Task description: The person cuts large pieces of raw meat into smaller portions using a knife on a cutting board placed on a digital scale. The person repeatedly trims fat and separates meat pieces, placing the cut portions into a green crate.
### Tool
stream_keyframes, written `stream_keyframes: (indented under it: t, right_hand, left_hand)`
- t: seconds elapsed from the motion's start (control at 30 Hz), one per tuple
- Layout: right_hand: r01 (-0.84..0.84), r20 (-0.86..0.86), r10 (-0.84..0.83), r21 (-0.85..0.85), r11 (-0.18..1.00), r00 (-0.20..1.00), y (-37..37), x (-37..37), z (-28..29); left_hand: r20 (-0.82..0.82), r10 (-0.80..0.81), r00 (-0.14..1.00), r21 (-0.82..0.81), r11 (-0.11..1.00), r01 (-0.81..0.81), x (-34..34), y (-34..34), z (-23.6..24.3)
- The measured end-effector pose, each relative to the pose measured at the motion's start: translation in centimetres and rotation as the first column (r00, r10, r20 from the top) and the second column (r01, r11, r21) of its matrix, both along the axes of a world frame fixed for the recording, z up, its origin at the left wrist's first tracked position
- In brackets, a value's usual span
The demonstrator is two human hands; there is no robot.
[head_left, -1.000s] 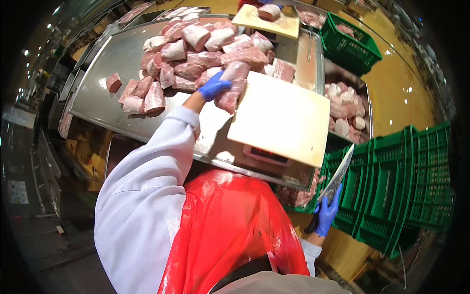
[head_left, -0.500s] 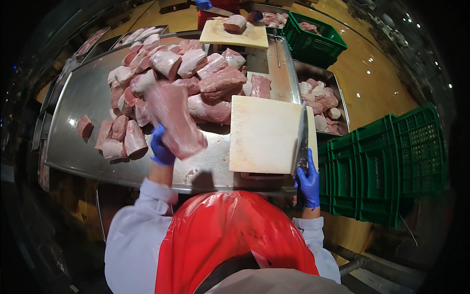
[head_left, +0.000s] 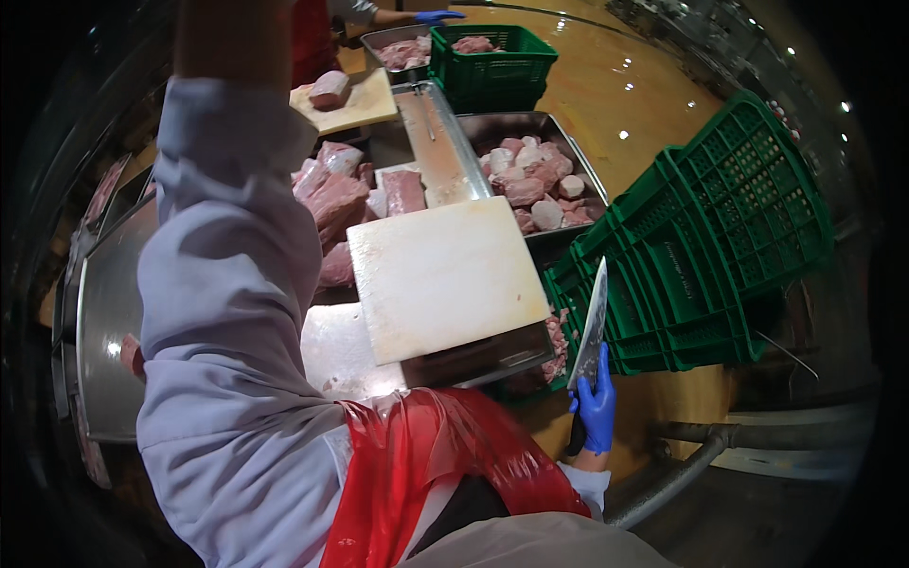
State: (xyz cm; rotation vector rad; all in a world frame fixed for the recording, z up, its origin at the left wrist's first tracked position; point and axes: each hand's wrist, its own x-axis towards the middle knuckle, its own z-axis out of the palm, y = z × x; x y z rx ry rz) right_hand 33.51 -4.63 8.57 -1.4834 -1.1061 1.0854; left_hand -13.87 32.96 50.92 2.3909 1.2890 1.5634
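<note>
In my right hand (head_left: 596,409), gloved in blue, is a knife (head_left: 591,327) with a dark handle and a long blade pointing up and away. It is held apart from the white cutting board (head_left: 445,279), off the board's right side. My left arm (head_left: 222,227), in a pale sleeve, is raised close to the camera, and its hand lies beyond the top edge. Behind that arm much of the pile of raw meat pieces (head_left: 327,194) is hidden. A meat block (head_left: 403,192) lies just beyond the board. No meat rests on the board.
Green crates (head_left: 663,256) stand stacked at the right. A metal tray of meat pieces (head_left: 535,180) and another green crate (head_left: 488,80) are farther off. Across the metal table (head_left: 355,346), another person's blue-gloved hand (head_left: 437,16) shows near a second board (head_left: 369,99). A pipe (head_left: 668,488) runs at lower right.
My left hand, which held a large piece of meat over the table, has risen out of view. The view has swung right. My right hand with the knife has moved off the board.
</note>
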Motion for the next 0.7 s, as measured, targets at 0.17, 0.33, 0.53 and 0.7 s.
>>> stream_keyframes:
  t: [0.17,0.33,0.53,0.7]
  right_hand:
    - [0.102,0.121,-0.091,-0.085,0.991,0.989,-2.9,2.4,0.8]
    - [0.076,0.071,-0.067,-0.131,0.988,0.995,-4.4,2.7,-0.9]
    - [-0.032,0.047,0.041,-0.163,0.986,0.998,-2.8,0.9,-0.4]
    - [-0.162,0.043,0.171,-0.159,0.974,0.984,-0.4,-1.1,0.8]
  left_hand:
    - [-0.243,0.120,0.963,-0.123,0.981,-0.153,5.8,9.0,-1.1]
    - [-0.371,0.137,0.918,-0.165,0.964,-0.210,7.1,10.3,-2.2]
    - [-0.443,0.098,0.891,-0.146,0.973,-0.179,5.2,6.9,-2.9]
    - [-0.498,0.073,0.864,-0.082,0.988,-0.131,1.3,1.5,-2.5]
